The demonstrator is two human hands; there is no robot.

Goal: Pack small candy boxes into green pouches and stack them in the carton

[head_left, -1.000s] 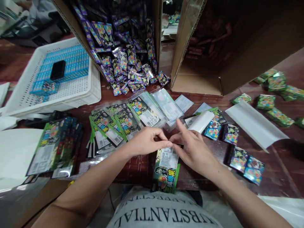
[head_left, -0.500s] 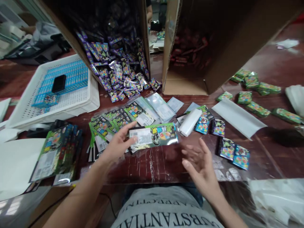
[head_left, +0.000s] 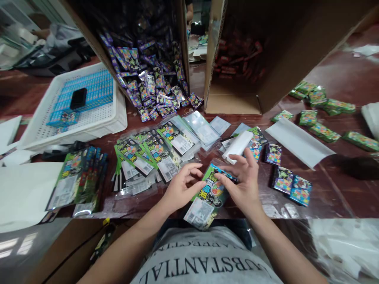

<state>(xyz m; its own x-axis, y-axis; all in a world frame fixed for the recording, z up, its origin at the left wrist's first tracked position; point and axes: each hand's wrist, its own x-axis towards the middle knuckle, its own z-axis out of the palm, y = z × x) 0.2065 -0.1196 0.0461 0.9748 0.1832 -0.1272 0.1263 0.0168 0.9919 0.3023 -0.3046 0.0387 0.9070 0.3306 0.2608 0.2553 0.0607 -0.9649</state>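
Observation:
A flat green and black printed pouch [head_left: 204, 203] with a white label hangs tilted over the table's front edge. My left hand [head_left: 184, 187] is closed on its left side, thumb on the printed face. On its upper right part my right hand [head_left: 244, 185] pinches it, thumb in front and fingers partly hidden behind. Left of my hands lies a fanned pile of similar pouches [head_left: 161, 156]. To the right are small blue and purple packets [head_left: 291, 185] and a rolled white sheet [head_left: 238, 146].
Two tilted cardboard boxes stand at the back: one holds purple packets [head_left: 160, 102], the other red packets [head_left: 233, 63]. A white basket [head_left: 120, 118] with blue boxes and a black phone [head_left: 78, 98] sits at left. Green packets [head_left: 324, 132] and a white sheet [head_left: 299, 140] lie right.
The pouch has turned from roughly level to steeply tilted and come nearer my body. My left hand moved right with it; my right hand moved up and took hold of it.

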